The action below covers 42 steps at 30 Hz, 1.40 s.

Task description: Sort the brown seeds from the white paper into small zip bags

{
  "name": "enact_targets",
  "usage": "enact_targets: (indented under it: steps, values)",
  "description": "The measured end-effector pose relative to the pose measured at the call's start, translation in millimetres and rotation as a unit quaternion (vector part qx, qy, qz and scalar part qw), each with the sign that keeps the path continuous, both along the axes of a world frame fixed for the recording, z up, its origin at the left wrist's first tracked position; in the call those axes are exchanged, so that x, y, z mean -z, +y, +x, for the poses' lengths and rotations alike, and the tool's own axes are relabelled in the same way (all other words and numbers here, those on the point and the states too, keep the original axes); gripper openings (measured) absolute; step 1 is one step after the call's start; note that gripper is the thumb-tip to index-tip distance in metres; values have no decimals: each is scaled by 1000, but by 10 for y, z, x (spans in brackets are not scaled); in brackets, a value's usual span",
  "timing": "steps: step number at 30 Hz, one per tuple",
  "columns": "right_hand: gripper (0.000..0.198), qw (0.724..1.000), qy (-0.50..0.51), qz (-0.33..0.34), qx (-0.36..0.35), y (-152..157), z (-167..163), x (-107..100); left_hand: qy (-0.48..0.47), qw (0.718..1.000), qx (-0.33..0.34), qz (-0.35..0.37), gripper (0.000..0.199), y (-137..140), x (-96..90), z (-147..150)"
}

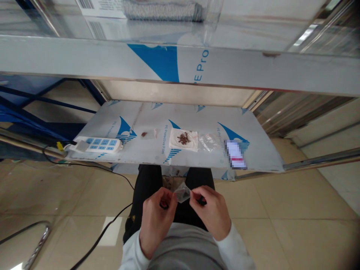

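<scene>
A small clear plastic bag (182, 192) is stretched between my two hands, above my lap and in front of the shelf edge. My left hand (159, 212) pinches its left side between thumb and finger. On the opposite side, my right hand (212, 210) grips it the same way. Whether anything lies inside the bag is too small to tell. Beyond my hands, a heap of small brown pieces (184, 138) rests on a white sheet (174, 143). Right of it lies a pile of clear plastic bags (208, 143); to the left is a small bag (150, 134) with a few brown bits.
A white power strip (104, 145) sits at the left of the film-covered shelf (140, 152), its black cable (112, 219) running down to the floor. A phone (235, 154) lies near the right front edge. An upper shelf (236, 67) crosses above. A metal chair leg (39, 243) stands lower left.
</scene>
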State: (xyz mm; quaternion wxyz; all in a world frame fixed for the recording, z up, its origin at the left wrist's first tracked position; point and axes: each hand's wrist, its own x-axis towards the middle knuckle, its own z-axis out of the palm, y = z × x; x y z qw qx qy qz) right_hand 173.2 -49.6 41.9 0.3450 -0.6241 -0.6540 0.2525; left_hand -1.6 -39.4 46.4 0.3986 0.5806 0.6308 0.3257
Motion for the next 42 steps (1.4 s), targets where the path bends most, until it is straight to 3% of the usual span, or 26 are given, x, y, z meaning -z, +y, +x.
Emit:
enact_targets:
  steps: [1, 4, 5, 6, 9, 17, 20, 25, 28, 31, 33, 35, 38, 42]
  values:
    - [9, 1000, 21, 12, -20, 5, 31, -28, 2, 1000, 5, 3, 22, 4, -37, 14]
    - [83, 988, 97, 28, -118, 82, 86, -76, -40, 998, 43, -5, 21, 41, -99, 45]
    - [100, 982, 108, 21, -154, 124, 83, -75, -57, 997, 56, -8, 21, 57, -106, 49]
    - [103, 976, 112, 9, -185, 168, 68, -66, -70, 995, 65, -11, 20, 73, -109, 49]
    - [74, 963, 139, -11, -229, 292, -16, -8, -89, 993, 71, -20, 19, 117, -118, 30]
    - [42, 960, 221, 30, -172, 457, -139, 60, -65, 997, 41, 14, 16, 265, -189, -124]
    - [42, 963, 204, 55, -168, 471, -199, -7, -69, 997, 32, 26, 17, 316, -201, -183]
    - [41, 970, 191, 39, -142, 561, -221, -31, -180, 983, 0, 23, 29, 382, -141, -206]
    - [39, 984, 132, 50, -109, 930, -40, 57, -212, 976, -35, 19, 38, 415, 14, -241]
    - [42, 990, -79, 29, -115, 1564, 205, 154, -203, 978, -41, -9, 41, 391, 253, -319]
    - [45, 938, -308, -24, -157, 2012, 307, 195, -187, 981, -41, -32, 40, 327, 416, -372]
    - [43, 891, -413, -49, -181, 2385, 321, 218, -175, 982, -38, -53, 39, 239, 553, -414]
    - [39, 842, -494, -57, -209, 2722, 209, 253, -167, 983, -33, -72, 38, 128, 699, -461]
    - [38, 767, -582, -52, -264, 2846, -1, 326, -161, 983, -41, -78, 36, 115, 795, -541]
